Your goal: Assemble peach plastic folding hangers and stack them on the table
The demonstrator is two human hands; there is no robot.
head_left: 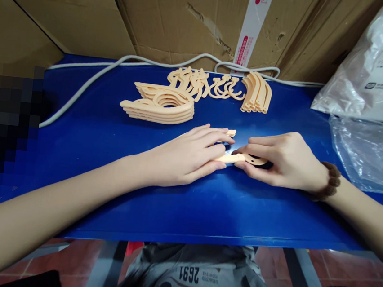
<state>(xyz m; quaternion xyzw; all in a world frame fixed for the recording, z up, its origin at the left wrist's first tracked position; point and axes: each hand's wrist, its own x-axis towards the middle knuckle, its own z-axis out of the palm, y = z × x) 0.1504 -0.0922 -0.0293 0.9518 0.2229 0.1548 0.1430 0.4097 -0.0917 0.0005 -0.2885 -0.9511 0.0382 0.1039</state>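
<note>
Both the left hand [197, 155] and the right hand [274, 159] are busy at the frame's centre, and the step looks to me like joining two peach plastic parts. The left lies over a pale strip [233, 158], thumb and fingers gripping its sides; the right pinches a curved arm [259, 161] narrowly, right where it meets the strip's end. Whether the joint is seated I can't tell; I'd say the next move calls for a firm strip and a well-aligned arm before pressing. At upper right sits a white plastic bag [368, 66], contents hidden, above some clear plastic [366, 156]; cardboard boxes [176, 20] line the back, insides unseen. Stacked frames [160, 111], hooks [222, 88] and curved bars [257, 93] lie loose on the blue table [171, 209], above centre, in no container.
</note>
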